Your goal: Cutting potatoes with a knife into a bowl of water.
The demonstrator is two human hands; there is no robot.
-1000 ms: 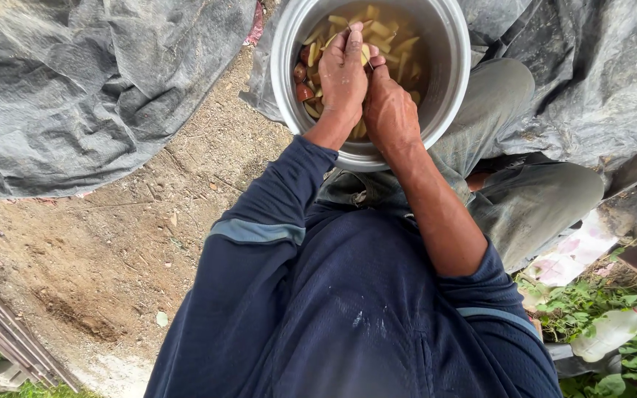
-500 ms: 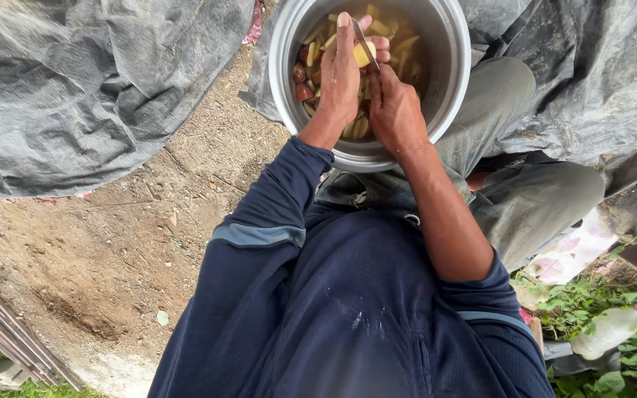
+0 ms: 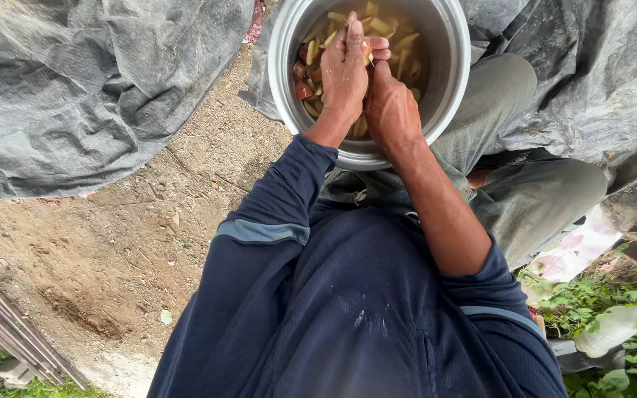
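Two bare hands meet over a round metal pot [image 3: 447, 88] that rests on the person's lap, seen from directly above. Left hand [image 3: 344, 70] lies inside the pot mouth with its fingers curled around a pale yellow piece of vegetable [image 3: 368, 55], which peeks out between the fingertips near the centre of the pot. Right hand [image 3: 391, 107] sits just beside it, touching it, closed in a fist-like grip; a thin blade seems to show near the fingertips, but it is too small to tell for sure what that hand holds. Beneath and around both hands, the pot already holds many cut yellow strips [image 3: 396, 33], spread across its upper half. Several whole reddish-skinned tubers [image 3: 302, 81] lie against the left inner wall, uncut. Judging from this, a good share of the cutting looks done, with the piece in hand and those reddish ones left. Dark blue long sleeves [image 3: 259, 228] cover the arms, the right one pushed up to the elbow. Grey tarpaulin [image 3: 90, 81] lies over bare dirt ground [image 3: 112, 250] on the left, and green weeds [image 3: 628, 354] grow at lower right.
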